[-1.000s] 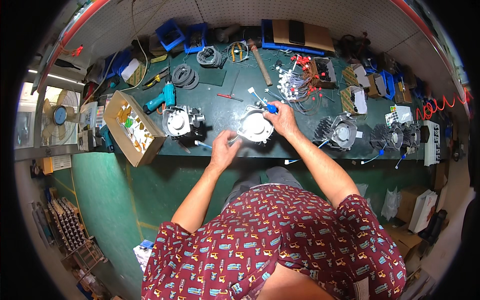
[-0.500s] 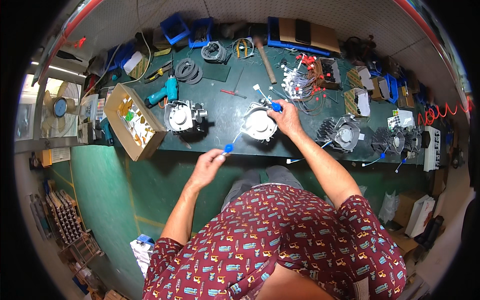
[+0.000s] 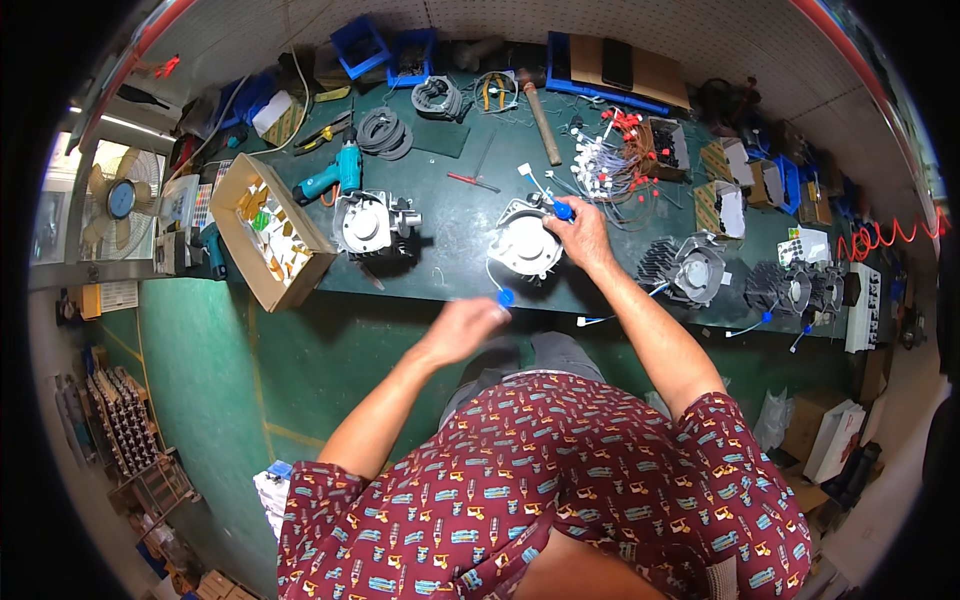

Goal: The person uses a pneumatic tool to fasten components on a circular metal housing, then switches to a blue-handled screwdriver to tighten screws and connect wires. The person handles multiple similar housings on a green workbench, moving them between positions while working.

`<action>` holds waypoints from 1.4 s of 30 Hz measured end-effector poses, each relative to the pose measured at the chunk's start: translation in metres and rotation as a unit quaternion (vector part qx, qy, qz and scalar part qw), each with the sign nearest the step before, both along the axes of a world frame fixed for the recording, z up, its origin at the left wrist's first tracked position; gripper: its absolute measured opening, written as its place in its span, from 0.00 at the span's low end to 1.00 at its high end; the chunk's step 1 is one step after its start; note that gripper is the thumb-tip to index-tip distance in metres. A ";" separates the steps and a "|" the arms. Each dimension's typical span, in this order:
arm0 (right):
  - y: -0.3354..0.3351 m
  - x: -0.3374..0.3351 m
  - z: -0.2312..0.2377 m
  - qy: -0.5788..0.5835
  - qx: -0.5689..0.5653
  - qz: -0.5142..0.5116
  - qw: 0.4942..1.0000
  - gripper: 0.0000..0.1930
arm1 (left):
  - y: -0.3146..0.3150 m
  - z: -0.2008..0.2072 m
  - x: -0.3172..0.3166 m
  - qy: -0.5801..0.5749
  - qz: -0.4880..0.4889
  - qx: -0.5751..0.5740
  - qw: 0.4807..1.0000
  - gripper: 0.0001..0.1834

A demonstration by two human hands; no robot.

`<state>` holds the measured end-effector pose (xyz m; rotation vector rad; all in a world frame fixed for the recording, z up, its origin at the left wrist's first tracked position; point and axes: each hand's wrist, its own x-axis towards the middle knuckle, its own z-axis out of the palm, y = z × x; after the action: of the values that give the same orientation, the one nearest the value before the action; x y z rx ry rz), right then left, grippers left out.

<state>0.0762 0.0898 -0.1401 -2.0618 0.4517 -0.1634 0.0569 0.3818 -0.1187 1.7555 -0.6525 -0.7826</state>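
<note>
A round silver motor housing [image 3: 527, 246] sits at the bench's near edge in front of me. My right hand [image 3: 583, 238] is closed at its upper right, pinching a blue fitting [image 3: 562, 210]. From there a short white wire leads to a white plug [image 3: 525, 170]. Below the housing, my left hand [image 3: 465, 330] is smeared by motion, its fingertips at a second blue fitting [image 3: 506, 298] on a wire from the housing. Another housing [image 3: 366, 226] stands to the left, and a finned one [image 3: 688, 266] to the right.
A teal power drill [image 3: 337, 176] and an open cardboard box [image 3: 262, 232] of small parts lie left. Beyond the housing are a red screwdriver [image 3: 472, 182], a hammer [image 3: 541, 125] and a heap of wires with white plugs [image 3: 600, 165]. More finned housings [image 3: 793, 287] stand far right.
My left hand has moved right, toward the housing's underside, and the lower blue fitting has shifted right with it. My right hand keeps its grip at the upper fitting.
</note>
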 end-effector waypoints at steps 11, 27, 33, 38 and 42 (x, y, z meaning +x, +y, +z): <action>-0.001 -0.001 -0.004 0.002 -0.009 0.000 1.000 0.21 | 0.006 0.018 0.003 -0.095 0.040 0.010 0.995 0.16; -0.047 -0.007 0.071 0.028 0.384 -0.056 0.921 0.19 | 0.058 0.029 0.002 -0.238 0.249 0.100 0.933 0.24; -0.026 -0.016 0.114 -0.099 0.623 -0.054 0.774 0.25 | -0.030 0.091 -0.027 -0.010 0.161 -0.067 0.985 0.22; -0.008 -0.020 0.126 -0.143 0.703 -0.007 0.697 0.27 | -0.080 0.096 -0.038 0.074 0.159 -0.135 0.975 0.23; 0.000 -0.023 0.117 -0.139 0.742 0.014 0.655 0.27 | -0.091 0.103 -0.045 0.072 0.192 -0.157 0.966 0.21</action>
<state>0.0535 0.0894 -0.0233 -0.3742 0.1851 -0.0341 0.0115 0.2909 -0.0161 1.4560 -0.3013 -0.5001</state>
